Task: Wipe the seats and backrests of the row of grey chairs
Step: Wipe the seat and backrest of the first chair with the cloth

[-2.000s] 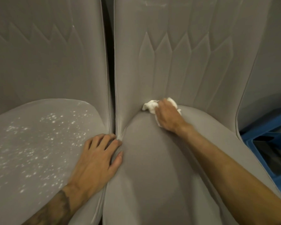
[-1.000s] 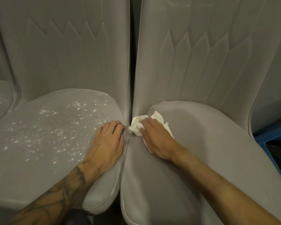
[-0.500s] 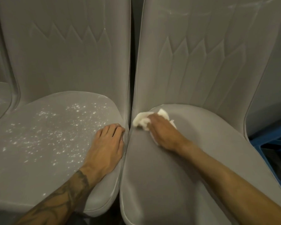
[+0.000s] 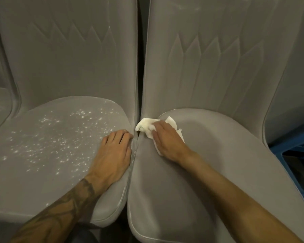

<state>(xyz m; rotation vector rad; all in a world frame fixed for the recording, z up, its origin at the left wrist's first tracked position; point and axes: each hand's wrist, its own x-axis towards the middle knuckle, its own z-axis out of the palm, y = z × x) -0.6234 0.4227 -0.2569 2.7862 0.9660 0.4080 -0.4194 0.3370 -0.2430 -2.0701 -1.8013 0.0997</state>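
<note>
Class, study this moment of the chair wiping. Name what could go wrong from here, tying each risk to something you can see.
1. The crumpled white paper wipe under the right hand sits at the dark gap between the two chairs; it may snag or tear there.
2. The left hand rests flat at the edge of the white-speckled grey seat; it may smear specks or carry them onto the plain grey seat beside it.
</note>
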